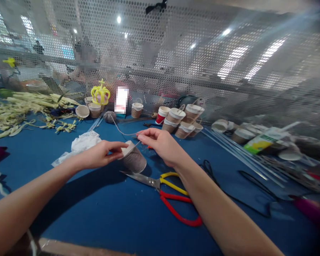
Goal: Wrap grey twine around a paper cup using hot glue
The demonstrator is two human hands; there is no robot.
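Observation:
A small paper cup, its side wrapped in grey-brown yarn, is tilted above the blue table. My left hand grips the cup by its rim, fingers closed at the opening. Between thumb and fingertips, my right hand pinches a strand of grey yarn beside the cup. That strand runs back to a ball of grey yarn. Just below the cup lie open scissors with one yellow and one red handle, partly under my right forearm.
Several wrapped cups stand stacked at the back right, near clear rods. White crumpled plastic lies left of the cup. Pale husk strips spread at far left. A black cord crosses the right; perforated metal mesh closes the back.

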